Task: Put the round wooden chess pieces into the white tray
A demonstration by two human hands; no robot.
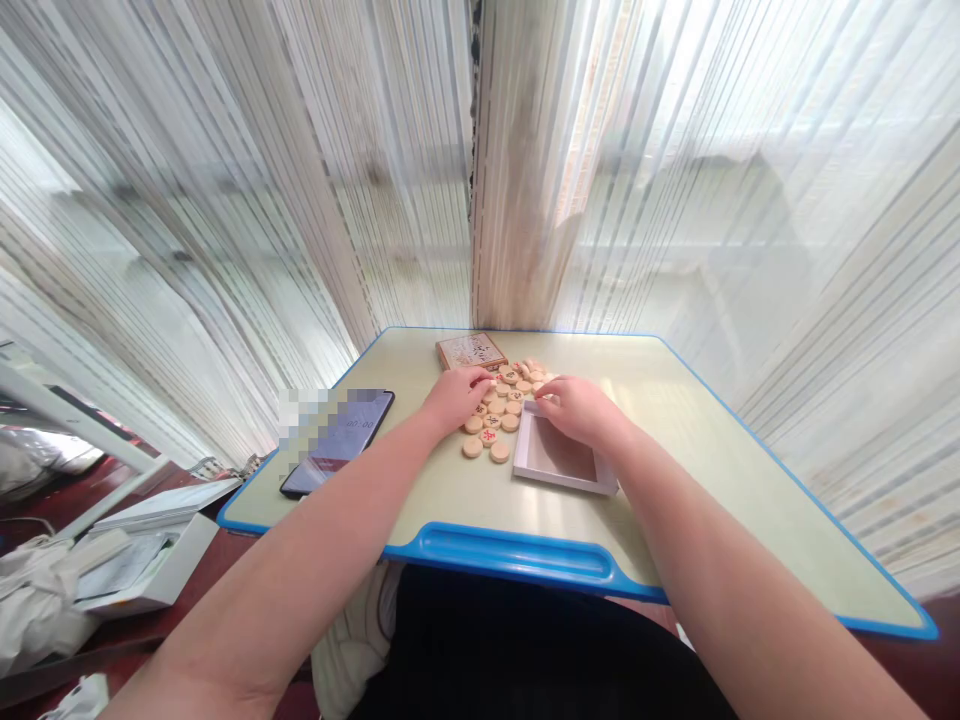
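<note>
**Two hands close in on a cluster of round wooden discs (492, 421)!**

And there they are, pale tan pieces, some face-up with red or black characters, spread in a loose band mid-table, a few heaped at the far end! The left hand (456, 400) is on their left flank, fingers curled and reaching in among them; the gap looks narrow, but whether a disc is pinched there, I can't tell. Over on the other side, the right hand (579, 408) bends its fingertips down at the upper right edge of the cluster, thumb close to the fingers, and again the grip itself can't be made out.

Beneath that right hand sits a shallow, open, pale-walled box (555, 462) with a brownish inside, just right of the discs. Behind the left hand lies a flat, square, brown-edged box piece with a printed top (471, 350). Out left, a dark-edged phone (349, 440), partly pixelated! All this on a cream tabletop (720, 450) trimmed in blue, with striped sheer curtains (420, 180) behind.
</note>
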